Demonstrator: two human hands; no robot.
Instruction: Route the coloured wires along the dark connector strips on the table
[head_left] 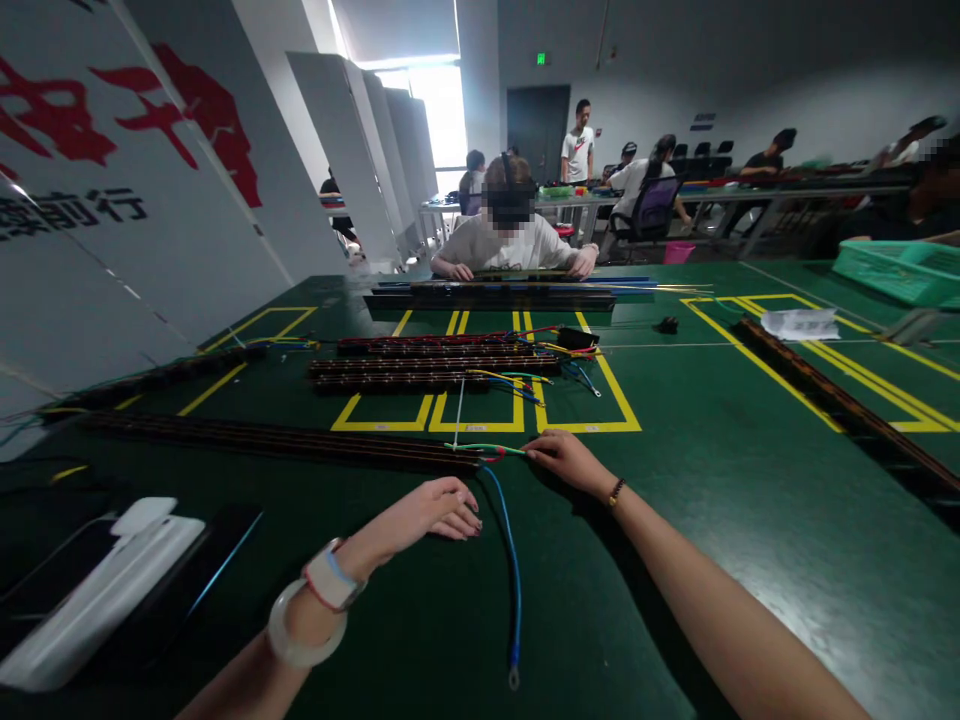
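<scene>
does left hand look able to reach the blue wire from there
Probably yes: the blue wire lies just to the right of the left hand, nothing visible stands between them, and that hand seems to hold nothing.

On the wall (176,270) left of the left hand (431,510): black "前行" (101,206) under large, partly cropped red characters (56,115); beyond the hand, a green sign (541,59), unreadable.

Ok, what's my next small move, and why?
I'd probably bring your left hand to the blue wire and guide it alongside the green wire: your right hand seems to pinch the green wire's end, while the blue one lies apart and your left hand appears free.
</scene>
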